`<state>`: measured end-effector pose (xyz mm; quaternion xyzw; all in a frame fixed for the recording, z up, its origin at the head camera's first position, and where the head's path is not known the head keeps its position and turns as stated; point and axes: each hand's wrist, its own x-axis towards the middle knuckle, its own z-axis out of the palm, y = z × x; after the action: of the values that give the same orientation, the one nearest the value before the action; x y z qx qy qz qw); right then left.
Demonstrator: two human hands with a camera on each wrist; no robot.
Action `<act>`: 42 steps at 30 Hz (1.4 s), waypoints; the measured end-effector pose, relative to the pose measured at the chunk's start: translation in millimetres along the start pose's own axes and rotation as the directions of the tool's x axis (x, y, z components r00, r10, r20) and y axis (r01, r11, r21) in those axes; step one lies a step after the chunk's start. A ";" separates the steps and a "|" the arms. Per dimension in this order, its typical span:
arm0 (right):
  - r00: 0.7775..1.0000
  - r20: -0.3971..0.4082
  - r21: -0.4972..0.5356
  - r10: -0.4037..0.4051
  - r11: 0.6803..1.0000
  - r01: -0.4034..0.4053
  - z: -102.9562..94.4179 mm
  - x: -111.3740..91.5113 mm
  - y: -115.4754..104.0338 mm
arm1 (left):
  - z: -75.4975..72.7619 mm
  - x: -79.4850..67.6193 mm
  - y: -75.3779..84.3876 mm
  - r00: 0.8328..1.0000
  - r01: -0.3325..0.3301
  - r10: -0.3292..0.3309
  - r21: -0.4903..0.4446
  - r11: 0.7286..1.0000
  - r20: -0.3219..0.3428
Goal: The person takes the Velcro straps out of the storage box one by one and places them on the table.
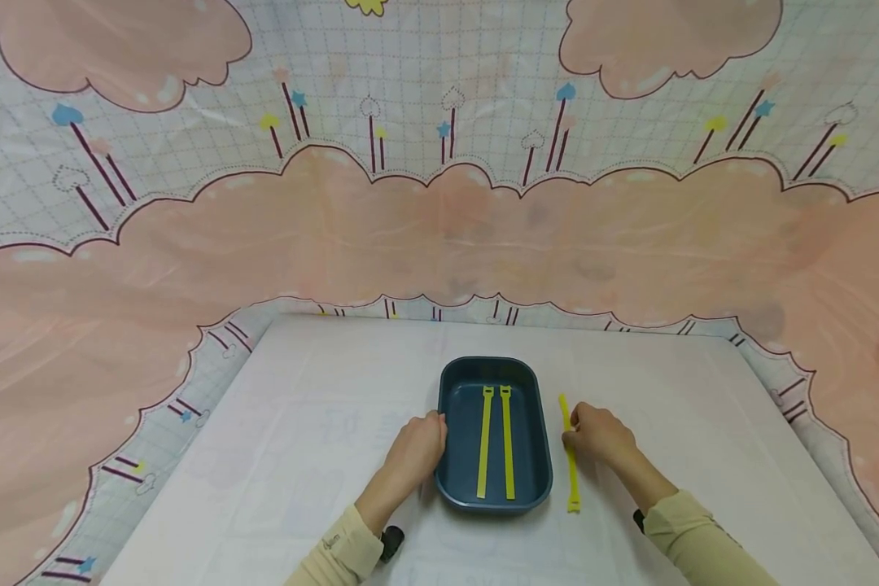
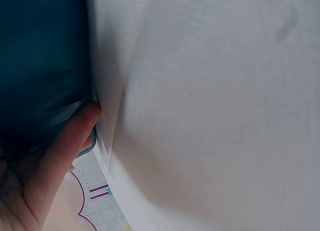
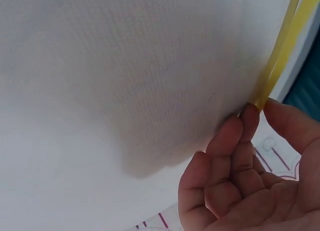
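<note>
A dark blue rectangular tray (image 1: 531, 448) with rounded corners stands on the white tabletop. Two yellow strap-type cable ties (image 1: 485, 448) lie side by side inside it, their slotted heads at the far end. My left hand (image 1: 416, 446) grips the tray's left wall; in the left wrist view the thumb (image 2: 75, 133) lies along the rim. Just right of the tray, my right hand (image 1: 602, 433) pinches a third yellow cable tie (image 1: 574, 484) between thumb and fingertips, its head towards me. The right wrist view shows this yellow strip (image 3: 282, 56) rising from the pinch.
White cloth covers the table (image 1: 300, 431) on both sides of the tray. Behind it hangs a patterned curtain (image 1: 439, 236) with pink clouds, which also borders the table's left and right sides. Small black pieces (image 1: 391, 541) sit at the wrists.
</note>
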<state>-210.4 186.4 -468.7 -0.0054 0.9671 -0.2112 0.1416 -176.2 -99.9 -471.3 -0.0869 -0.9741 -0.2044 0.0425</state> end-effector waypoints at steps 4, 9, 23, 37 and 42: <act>1.000 -0.020 -0.030 -0.008 1.000 0.007 -3.5 0.2 0.3 | -0.7 -0.6 1.1 1.000 -0.010 0.010 0.002 1.000 -0.008; 0.999 -0.043 -0.028 -0.026 0.999 0.025 -12.4 -0.4 -3.7 | -1.7 -0.2 0.9 1.000 -0.006 0.006 -0.008 1.000 -0.008; 0.951 -0.184 0.042 -0.246 0.965 0.258 -40.0 2.4 -32.9 | -1.1 -0.4 1.5 1.000 0.006 -0.006 -0.003 1.000 -0.012; 0.922 -0.163 0.084 -0.352 0.926 0.369 -37.8 5.9 -72.0 | -2.2 -2.2 2.0 1.000 0.002 -0.002 -0.012 1.000 -0.008; 0.899 -0.148 0.058 -0.412 0.904 0.424 -31.5 7.3 -80.8 | -2.0 -1.6 1.1 1.000 0.007 -0.007 -0.015 1.000 -0.004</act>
<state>-230.1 125.1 -410.0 -0.1926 0.9403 -0.2793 0.0288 -174.3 -100.0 -469.3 -0.0835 -0.9728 -0.2119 0.0429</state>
